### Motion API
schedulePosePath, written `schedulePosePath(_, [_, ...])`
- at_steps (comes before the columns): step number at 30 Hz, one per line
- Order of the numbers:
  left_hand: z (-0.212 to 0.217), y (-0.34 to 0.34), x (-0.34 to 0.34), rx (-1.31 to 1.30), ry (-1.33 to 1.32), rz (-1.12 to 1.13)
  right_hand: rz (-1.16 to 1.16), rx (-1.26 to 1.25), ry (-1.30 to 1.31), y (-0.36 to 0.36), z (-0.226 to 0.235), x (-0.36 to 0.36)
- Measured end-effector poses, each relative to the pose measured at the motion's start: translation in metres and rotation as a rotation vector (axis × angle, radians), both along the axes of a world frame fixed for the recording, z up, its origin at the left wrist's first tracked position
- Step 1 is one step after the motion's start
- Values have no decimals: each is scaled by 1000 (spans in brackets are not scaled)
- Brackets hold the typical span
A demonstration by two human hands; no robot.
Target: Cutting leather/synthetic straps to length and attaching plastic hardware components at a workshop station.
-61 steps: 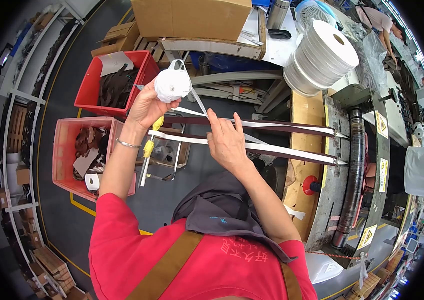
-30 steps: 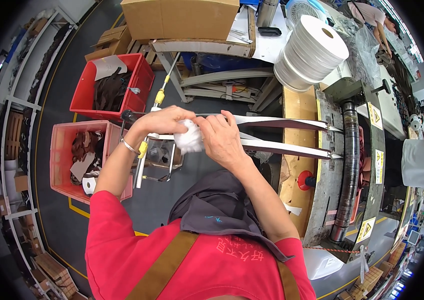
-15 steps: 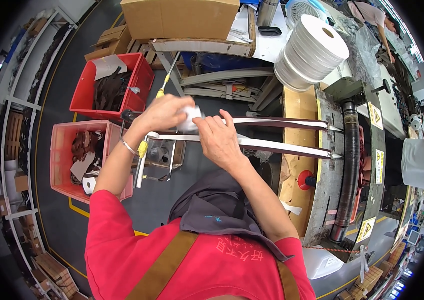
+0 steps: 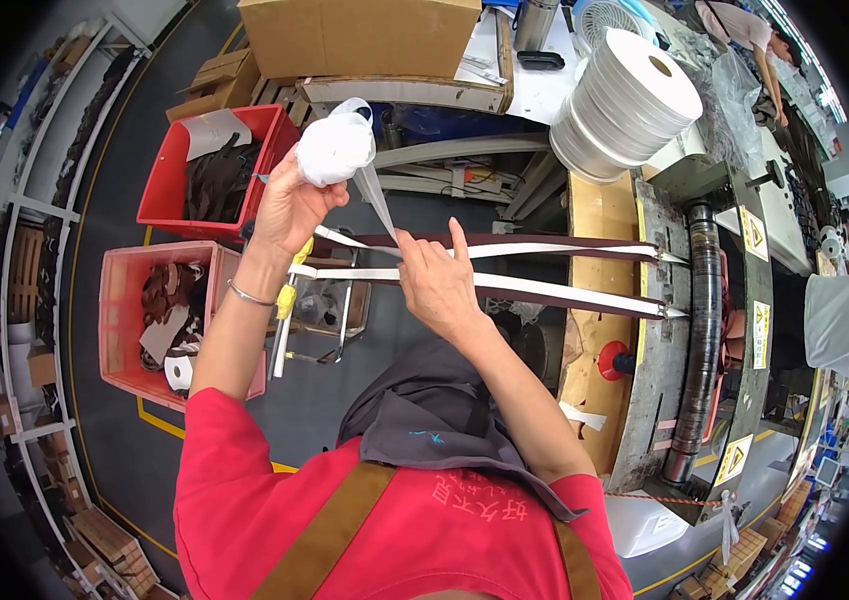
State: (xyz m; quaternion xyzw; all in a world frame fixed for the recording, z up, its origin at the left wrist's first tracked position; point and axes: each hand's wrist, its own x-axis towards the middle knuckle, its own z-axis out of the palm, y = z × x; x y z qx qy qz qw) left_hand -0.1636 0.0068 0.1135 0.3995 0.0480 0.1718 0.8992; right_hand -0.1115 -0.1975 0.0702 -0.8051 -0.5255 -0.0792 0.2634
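Note:
My left hand (image 4: 292, 205) is raised and closed around the underside of a rounded roll of thin white tape (image 4: 337, 148). From the roll a translucent strip (image 4: 376, 200) runs down, pulled straight, to my right hand (image 4: 441, 287). The thumb and fingers of that hand pinch its lower end, with the index finger pointing up. Beneath and beside my right hand, two long bands stretch sideways, an upper brown-and-white band (image 4: 554, 248) and a lower white-and-brown band (image 4: 569, 290). They run from a rack with yellow wrapping (image 4: 286, 298) on the left to the roller machine (image 4: 696, 340).
Left stand a red bin (image 4: 269, 165) of dark strips and a pink bin (image 4: 119, 320) of brown scraps. A cardboard box (image 4: 359, 40) sits on the far table. Large white spools (image 4: 624, 105) stand above the machine, where warning labels show. Another person (image 4: 744, 30) works at the far right.
My left hand has moved up and away from my right, lifting the white roll. A strip now stretches between the hands, while my right hand has stayed nearly in place.

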Motion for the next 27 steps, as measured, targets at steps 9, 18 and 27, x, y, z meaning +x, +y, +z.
schedulePosePath(9, [-3,3,-1,72,61,77,0,8,12,4,-11,-5])
schedulePosePath(18, [-4,6,-15,-133,20,-36,-6,8,32,6,-15,-7])
schedulePosePath(27, [4,-1,-21,-173,-20,-100,-42,38,59,3,-19,-5])
